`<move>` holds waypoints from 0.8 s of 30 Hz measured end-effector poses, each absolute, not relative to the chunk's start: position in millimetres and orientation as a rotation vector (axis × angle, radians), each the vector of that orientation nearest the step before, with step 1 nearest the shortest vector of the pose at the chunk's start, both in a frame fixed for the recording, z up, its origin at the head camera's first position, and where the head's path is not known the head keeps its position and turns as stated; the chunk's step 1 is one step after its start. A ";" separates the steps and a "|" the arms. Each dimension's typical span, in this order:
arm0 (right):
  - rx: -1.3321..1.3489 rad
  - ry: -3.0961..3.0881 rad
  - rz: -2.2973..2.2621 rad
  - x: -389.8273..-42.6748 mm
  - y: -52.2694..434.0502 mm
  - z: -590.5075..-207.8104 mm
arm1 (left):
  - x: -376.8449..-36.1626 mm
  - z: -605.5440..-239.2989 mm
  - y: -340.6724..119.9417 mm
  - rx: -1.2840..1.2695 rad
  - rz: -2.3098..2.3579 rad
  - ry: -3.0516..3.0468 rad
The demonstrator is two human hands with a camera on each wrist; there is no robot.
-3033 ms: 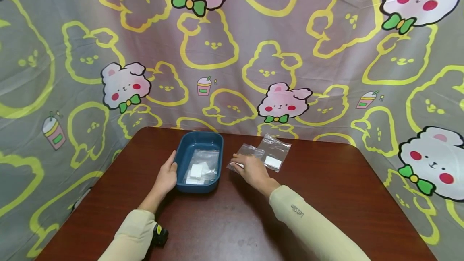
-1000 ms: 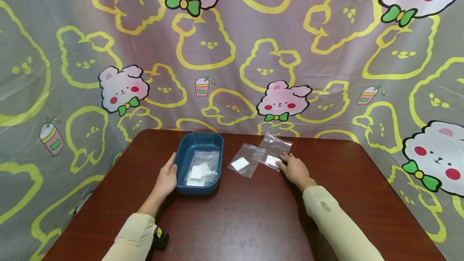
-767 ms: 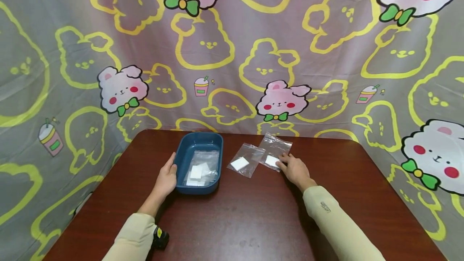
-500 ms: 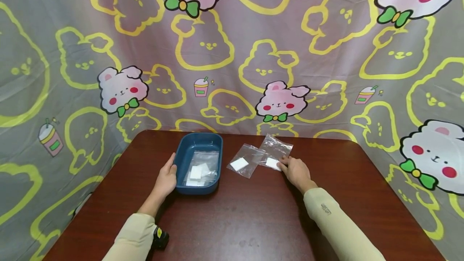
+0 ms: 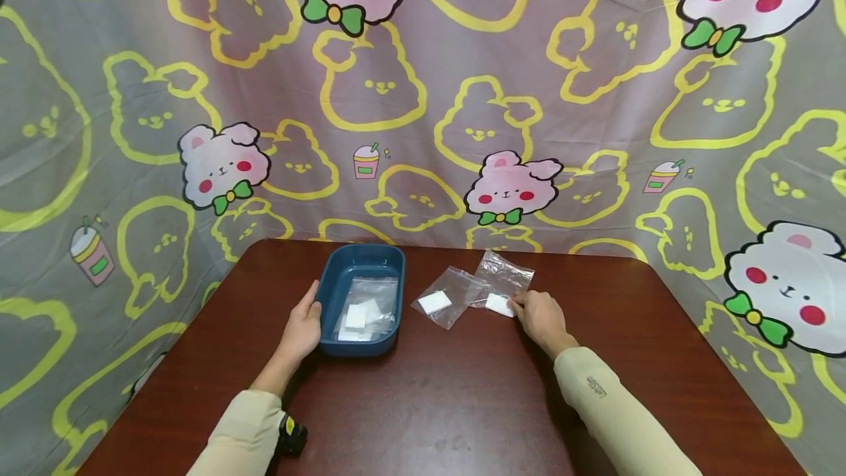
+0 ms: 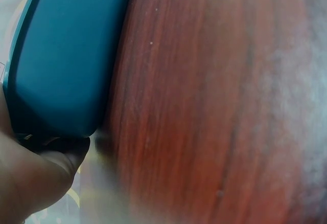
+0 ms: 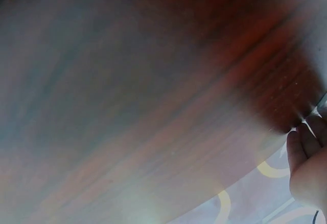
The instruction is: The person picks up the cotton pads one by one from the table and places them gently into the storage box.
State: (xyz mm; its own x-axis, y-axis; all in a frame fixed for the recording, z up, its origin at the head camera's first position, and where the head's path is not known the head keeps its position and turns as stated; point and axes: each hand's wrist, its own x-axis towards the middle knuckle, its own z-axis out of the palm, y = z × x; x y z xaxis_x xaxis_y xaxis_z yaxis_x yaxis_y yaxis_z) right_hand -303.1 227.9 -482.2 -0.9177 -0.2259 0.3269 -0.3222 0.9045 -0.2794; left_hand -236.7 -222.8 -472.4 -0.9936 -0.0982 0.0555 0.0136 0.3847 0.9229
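My left hand (image 5: 304,322) holds the left side of a blue plastic bin (image 5: 332,270), its thumb (image 6: 61,165) against the outer wall in the left wrist view. Several clear zip bags (image 5: 380,289) with white rectangular pieces (image 5: 356,316) lie in the bin. Right of it, a clear zip bag (image 5: 452,285) with one white piece (image 5: 435,303) lies flat on the table. My right hand (image 5: 542,318) pinches the lower right of another clear zip bag (image 5: 502,270), at its white piece (image 5: 499,305). The two bags overlap slightly. In the right wrist view only the curled fingers (image 7: 306,142) show.
The reddish-brown wooden table (image 5: 429,410) has rounded far corners. A patterned curtain (image 5: 410,116) with cartoon bears hangs right behind it and along both sides. A black wrist device (image 5: 292,433) sits by the left sleeve.
From the left loose bag, my right hand has moved right to the other bag and now pinches it. That bag has shifted slightly toward me. The left hand stays at the bin.
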 end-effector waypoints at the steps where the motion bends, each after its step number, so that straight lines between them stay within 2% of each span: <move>1: 0.410 -2.779 0.478 -303.1 228.0 -482.3 | -236.6 -472.7 -222.8 0.076 -1.686 -2.528; 24: 0.380 -2.726 0.539 -299.4 237.4 -480.8 | -234.1 -471.8 -221.6 0.081 -1.676 -2.541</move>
State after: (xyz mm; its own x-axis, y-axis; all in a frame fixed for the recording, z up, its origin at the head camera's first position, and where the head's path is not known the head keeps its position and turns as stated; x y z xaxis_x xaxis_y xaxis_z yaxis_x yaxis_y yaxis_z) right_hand -299.4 237.4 -480.8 -0.9082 -0.1925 0.3715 -0.3194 0.8925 -0.3185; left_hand -234.1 -221.6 -471.8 -0.9939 -0.0971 0.0514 0.0090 0.3941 0.9190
